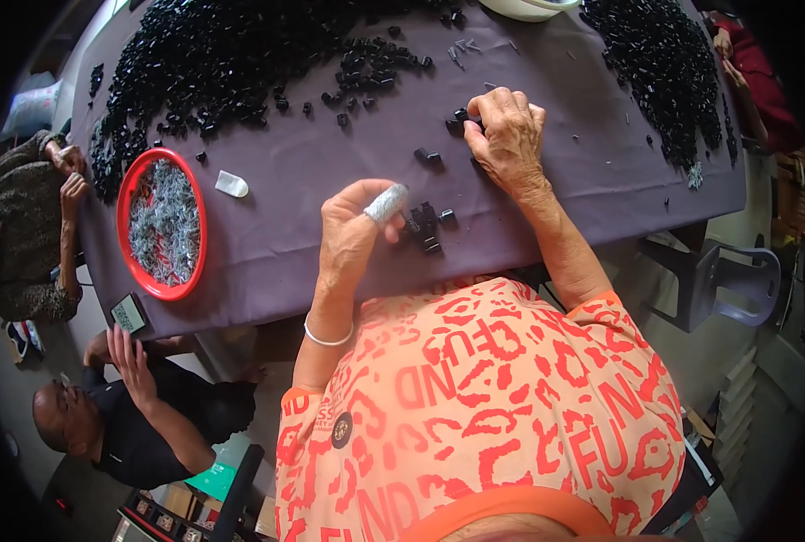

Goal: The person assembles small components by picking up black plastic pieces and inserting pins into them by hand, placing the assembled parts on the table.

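Note:
My left hand (353, 230) rests on the purple tablecloth (330, 154) with a grey wrapped finger cot on one fingertip, pressing against a small cluster of black plastic parts (428, 226) near the table's front edge. My right hand (508, 131) reaches farther out, fingers curled down on a few loose black parts (461, 116); whether it grips one is unclear. Two more black parts (428, 157) lie between the hands. A big heap of the same black pieces (213, 63) covers the far left of the table.
A red round tray (161, 224) holding small grey metal pieces sits at the left. A white cot-like piece (232, 183) lies beside it. Another black heap (660, 63) is at the far right. A white bowl (526, 7) stands at the back. Other people sit left, lower left and far right.

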`<action>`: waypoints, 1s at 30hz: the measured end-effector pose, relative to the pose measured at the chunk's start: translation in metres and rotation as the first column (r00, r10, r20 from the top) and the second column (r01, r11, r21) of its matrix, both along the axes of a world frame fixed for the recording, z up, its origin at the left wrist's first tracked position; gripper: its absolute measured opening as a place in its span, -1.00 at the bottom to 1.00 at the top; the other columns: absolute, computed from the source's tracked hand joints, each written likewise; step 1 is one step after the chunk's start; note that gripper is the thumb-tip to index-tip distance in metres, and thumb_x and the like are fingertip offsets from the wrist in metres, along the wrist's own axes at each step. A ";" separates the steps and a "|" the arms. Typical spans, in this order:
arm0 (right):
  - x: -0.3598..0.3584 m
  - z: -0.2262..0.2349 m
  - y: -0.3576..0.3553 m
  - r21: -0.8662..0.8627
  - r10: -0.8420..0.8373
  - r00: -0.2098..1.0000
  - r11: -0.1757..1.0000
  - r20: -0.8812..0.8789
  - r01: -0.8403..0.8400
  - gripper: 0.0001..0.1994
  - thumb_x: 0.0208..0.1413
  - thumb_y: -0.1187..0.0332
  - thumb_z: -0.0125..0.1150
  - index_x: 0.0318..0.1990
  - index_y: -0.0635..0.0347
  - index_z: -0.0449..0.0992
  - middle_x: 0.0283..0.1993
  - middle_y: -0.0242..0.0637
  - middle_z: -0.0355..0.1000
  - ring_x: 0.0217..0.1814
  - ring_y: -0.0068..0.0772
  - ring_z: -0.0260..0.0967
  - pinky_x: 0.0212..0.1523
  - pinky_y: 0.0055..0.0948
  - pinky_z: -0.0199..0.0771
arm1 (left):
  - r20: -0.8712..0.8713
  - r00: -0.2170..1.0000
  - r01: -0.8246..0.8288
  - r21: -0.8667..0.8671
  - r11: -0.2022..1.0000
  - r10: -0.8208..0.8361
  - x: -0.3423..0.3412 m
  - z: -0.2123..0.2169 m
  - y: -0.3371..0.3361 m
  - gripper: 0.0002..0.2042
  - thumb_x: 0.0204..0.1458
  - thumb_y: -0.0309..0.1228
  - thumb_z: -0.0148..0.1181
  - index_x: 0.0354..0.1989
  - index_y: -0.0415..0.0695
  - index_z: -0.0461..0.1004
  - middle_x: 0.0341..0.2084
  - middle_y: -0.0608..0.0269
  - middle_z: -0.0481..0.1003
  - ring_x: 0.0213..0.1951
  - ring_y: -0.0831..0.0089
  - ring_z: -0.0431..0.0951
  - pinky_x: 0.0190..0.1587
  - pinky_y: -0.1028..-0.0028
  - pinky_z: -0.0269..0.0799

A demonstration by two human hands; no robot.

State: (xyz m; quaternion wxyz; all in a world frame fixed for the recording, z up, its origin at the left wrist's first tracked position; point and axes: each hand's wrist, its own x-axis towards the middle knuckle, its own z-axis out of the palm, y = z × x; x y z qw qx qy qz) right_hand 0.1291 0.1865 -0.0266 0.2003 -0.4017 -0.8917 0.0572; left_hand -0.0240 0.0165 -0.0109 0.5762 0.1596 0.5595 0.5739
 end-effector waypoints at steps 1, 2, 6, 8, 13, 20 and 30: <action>-0.002 0.002 0.000 0.046 0.027 1.000 0.999 -0.008 -0.026 -0.86 -0.14 0.36 0.24 -0.37 0.03 0.45 -0.35 -0.42 0.32 -0.22 -0.35 0.28 -0.16 -0.34 0.18 | 0.037 0.999 -0.037 0.044 0.998 0.035 0.001 -0.002 0.003 -0.86 0.00 -0.48 0.21 -0.30 -0.27 0.50 -0.56 0.28 0.49 -0.57 0.63 0.44 -0.54 0.65 0.35; -0.003 0.005 -0.001 0.091 0.054 0.998 0.994 -0.015 -0.052 -0.86 -0.15 0.41 0.24 -0.37 0.06 0.45 -0.38 -0.40 0.33 -0.28 -0.32 0.30 -0.18 -0.35 0.22 | 0.074 0.995 -0.075 0.086 0.993 0.069 0.003 -0.003 0.005 -0.86 0.01 -0.48 0.20 -0.29 -0.27 0.49 -0.56 0.28 0.48 -0.55 0.61 0.45 -0.54 0.65 0.35; -0.006 0.022 -0.013 -0.203 0.142 0.945 0.957 -0.293 -0.207 -0.85 -0.11 0.54 0.23 -0.33 0.15 0.46 -0.40 -0.43 0.39 -0.36 -0.44 0.36 -0.24 -0.46 0.33 | 0.118 0.987 -0.130 0.172 0.976 0.111 0.008 -0.002 0.004 -0.86 0.02 -0.47 0.20 -0.27 -0.26 0.49 -0.51 0.28 0.48 -0.53 0.60 0.45 -0.52 0.63 0.37; -0.002 0.035 -0.026 -0.677 -0.101 0.791 0.588 -0.603 -0.442 -0.85 -0.03 0.60 0.21 -0.28 0.24 0.47 -0.34 -0.43 0.45 -0.34 -0.61 0.38 -0.30 -0.59 0.40 | 0.129 0.985 -0.133 0.172 0.976 0.112 0.010 0.000 0.003 -0.85 0.02 -0.46 0.21 -0.27 -0.25 0.49 -0.49 0.28 0.49 -0.52 0.59 0.47 -0.51 0.63 0.39; -0.003 0.062 -0.052 -0.738 -0.268 0.687 0.243 -0.675 -0.630 -0.89 0.00 0.59 0.23 -0.28 0.32 0.50 -0.34 -0.39 0.41 -0.27 -0.64 0.32 -0.20 -0.65 0.33 | 0.056 0.989 -0.146 0.241 0.959 0.137 0.016 0.012 -0.002 -0.85 0.03 -0.45 0.20 -0.26 -0.25 0.48 -0.47 0.29 0.49 -0.48 0.60 0.50 -0.48 0.63 0.43; -0.002 0.057 -0.064 -0.594 -0.034 0.662 0.477 -0.749 -0.648 -0.91 0.00 0.61 0.21 -0.31 0.36 0.48 -0.32 -0.35 0.40 -0.26 -0.59 0.30 -0.20 -0.61 0.31 | -0.120 0.980 -0.113 0.308 0.945 0.156 0.024 0.022 -0.006 -0.86 0.05 -0.48 0.16 -0.25 -0.27 0.47 -0.45 0.32 0.49 -0.46 0.62 0.50 -0.46 0.64 0.45; 0.006 0.056 -0.076 -0.608 -0.080 0.686 0.545 -0.723 -0.577 -0.91 0.01 0.60 0.21 -0.30 0.38 0.48 -0.35 -0.41 0.40 -0.31 -0.67 0.29 -0.31 -0.68 0.29 | -0.567 0.781 0.000 0.421 0.907 0.262 0.031 0.019 -0.008 -0.87 -0.04 -0.70 0.10 -0.31 -0.26 0.44 -0.45 0.31 0.41 -0.47 0.64 0.46 -0.43 0.66 0.42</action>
